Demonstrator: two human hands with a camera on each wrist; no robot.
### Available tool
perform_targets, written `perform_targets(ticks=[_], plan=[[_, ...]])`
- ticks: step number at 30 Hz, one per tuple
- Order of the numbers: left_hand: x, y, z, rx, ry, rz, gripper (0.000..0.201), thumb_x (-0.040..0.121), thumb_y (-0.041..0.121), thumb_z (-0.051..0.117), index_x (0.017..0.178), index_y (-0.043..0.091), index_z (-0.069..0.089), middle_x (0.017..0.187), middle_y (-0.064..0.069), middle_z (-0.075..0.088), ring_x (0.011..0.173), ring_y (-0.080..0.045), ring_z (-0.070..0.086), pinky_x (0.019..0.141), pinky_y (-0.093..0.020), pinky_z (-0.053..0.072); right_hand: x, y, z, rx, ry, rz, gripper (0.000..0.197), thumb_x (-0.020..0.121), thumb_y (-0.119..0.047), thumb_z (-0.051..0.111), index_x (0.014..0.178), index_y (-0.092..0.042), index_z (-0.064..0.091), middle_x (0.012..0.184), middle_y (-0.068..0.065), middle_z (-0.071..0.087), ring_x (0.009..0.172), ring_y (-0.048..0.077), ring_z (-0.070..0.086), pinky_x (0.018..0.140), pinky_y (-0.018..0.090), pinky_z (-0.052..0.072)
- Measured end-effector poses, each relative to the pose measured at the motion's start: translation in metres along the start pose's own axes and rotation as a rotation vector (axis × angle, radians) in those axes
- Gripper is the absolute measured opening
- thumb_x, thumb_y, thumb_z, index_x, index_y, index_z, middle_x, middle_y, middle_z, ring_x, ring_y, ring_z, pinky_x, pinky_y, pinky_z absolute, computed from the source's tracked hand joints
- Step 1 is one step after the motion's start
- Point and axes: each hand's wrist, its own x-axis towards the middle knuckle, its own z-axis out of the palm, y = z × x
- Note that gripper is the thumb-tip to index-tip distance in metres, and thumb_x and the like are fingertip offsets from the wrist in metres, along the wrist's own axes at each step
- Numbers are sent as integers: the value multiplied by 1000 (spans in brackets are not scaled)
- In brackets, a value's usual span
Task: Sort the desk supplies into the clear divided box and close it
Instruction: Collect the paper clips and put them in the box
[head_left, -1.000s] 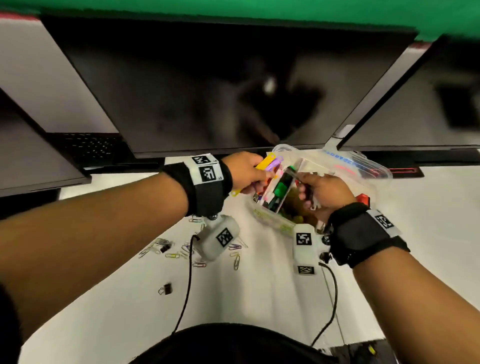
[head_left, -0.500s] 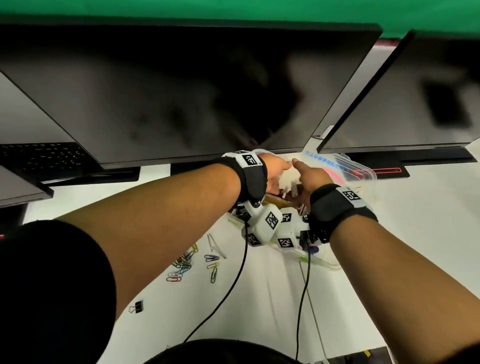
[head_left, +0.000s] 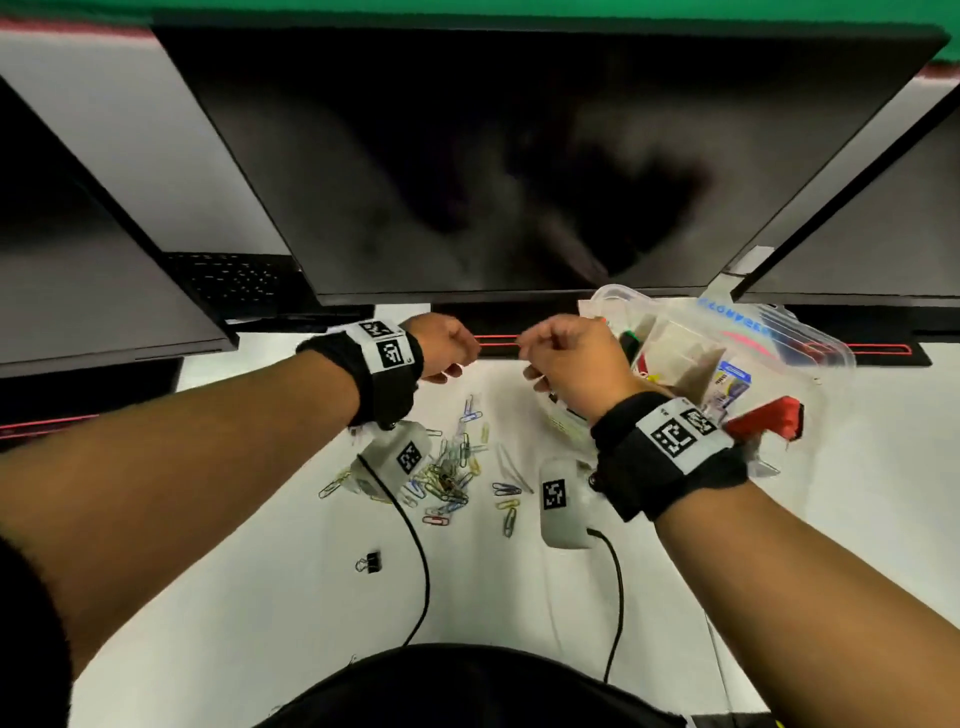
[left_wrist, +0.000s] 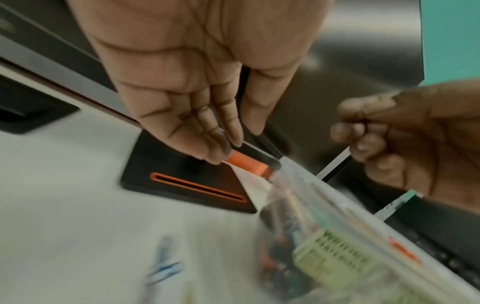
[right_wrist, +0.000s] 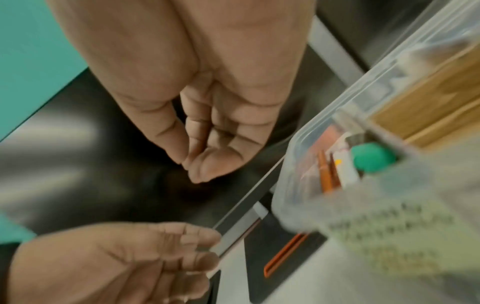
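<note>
Both grips loosely curled, holding nothing: left hand (head_left: 445, 345) well left of the clear divided box (head_left: 810, 358), right hand (head_left: 574, 358) just beside it.

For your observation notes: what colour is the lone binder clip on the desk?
Black binder clip, clearest in the head view.

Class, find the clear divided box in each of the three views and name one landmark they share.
Head: clear box, right of centre, beyond the right hand.
Left wrist: box, lower right, blurred.
Right wrist: box, right side, green cap inside.
Shared landmark: black monitor base with orange slot.
</note>
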Motion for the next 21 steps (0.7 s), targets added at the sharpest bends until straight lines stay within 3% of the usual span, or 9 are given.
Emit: perform_targets(ticks=[2,4,7,11,14,17,21], plan=[[-6,-26,-10,205,18,-3,14,88,17,60,100,18,65,102,-6,66,95,-20,64,76,-27,51,-4,6,31,-233,-113,-43,26,87,-4,52,72,-20,65,80,4,66,73,19,62,69,31,55],[-12,-50,-15,409,1,-9,26,86,19,63,111,14,63,115,-8,65,108,-24,60,86,-26,46,-5,23,55,-533,-215,-40,20,87,-6,50,94,-9,69,103,10,68,95,24,62,87,32,48],[-23,-91,-17,581,-55,-36,39,85,26,66,121,15,57,125,-8,58,115,-24,55,94,-28,42,-7,64,77,-766,-310,65,29,89,-13,47,115,-7,60,123,14,59,115,30,54,96,31,43],[-37,-137,-11,728,-90,-53,70,72,43,75,131,21,44,132,-8,43,123,-27,44,101,-36,39,-5,108,83,-854,-295,146,35,89,-10,47,123,-13,54,126,15,50,116,32,50,95,34,44],[-44,-162,-6,800,-89,-31,89,69,41,77,142,25,29,146,-6,26,134,-28,29,109,-40,34,-3,120,84,-843,-282,107,33,88,-5,47,119,-11,56,121,15,50,111,33,52,90,32,44],[-42,-174,-5,771,-9,-58,94,69,37,78,145,24,23,149,-8,19,135,-30,25,109,-41,34,-4,123,86,-831,-284,61,28,87,0,45,109,-7,61,115,18,53,104,33,55,85,29,43],[-39,-176,-6,676,113,-86,92,68,37,79,142,25,26,145,-7,21,133,-28,27,107,-42,39,-12,116,88,-822,-344,22,24,85,2,45,103,-4,59,111,18,57,102,31,55,77,26,40]])
